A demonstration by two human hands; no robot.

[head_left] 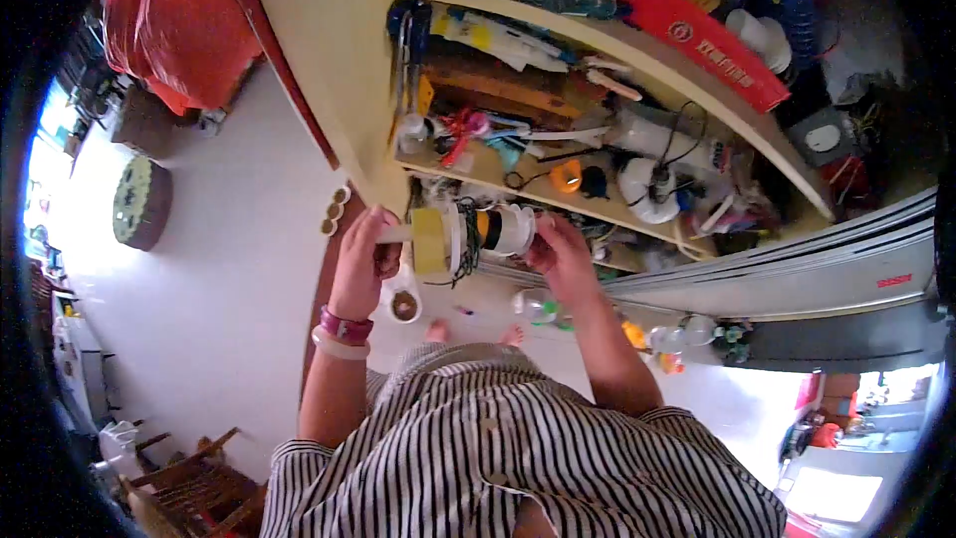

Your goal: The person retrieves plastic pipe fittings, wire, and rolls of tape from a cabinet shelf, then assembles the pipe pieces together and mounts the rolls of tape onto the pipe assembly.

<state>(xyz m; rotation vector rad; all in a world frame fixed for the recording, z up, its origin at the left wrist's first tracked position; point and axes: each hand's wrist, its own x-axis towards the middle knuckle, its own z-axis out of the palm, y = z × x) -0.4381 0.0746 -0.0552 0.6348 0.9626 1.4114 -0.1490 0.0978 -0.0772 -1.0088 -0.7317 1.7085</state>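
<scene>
Between my two hands a row of tape rolls and spools is held level in front of the shelves. My left hand [366, 251] is closed on a pale rod [395, 234] at the row's left end. Beside it sits a wide yellow tape roll [430, 241], then a white-rimmed spool with dark green wire [466, 244] hanging loose in strands. Further right come an orange-and-black roll [488, 229] and a white roll [515, 230]. My right hand [560, 257] closes its fingers on the white roll's outer end. Whether the rod runs through the whole row is hidden.
Open shelves [468, 175] ahead hold cluttered tools, cables and tubes. A long red box [697, 35] lies on the upper shelf. A grey sliding-door track [777, 284] curves along the right. Plastic bottles [687, 337] and a small white bowl [403, 306] are lower down.
</scene>
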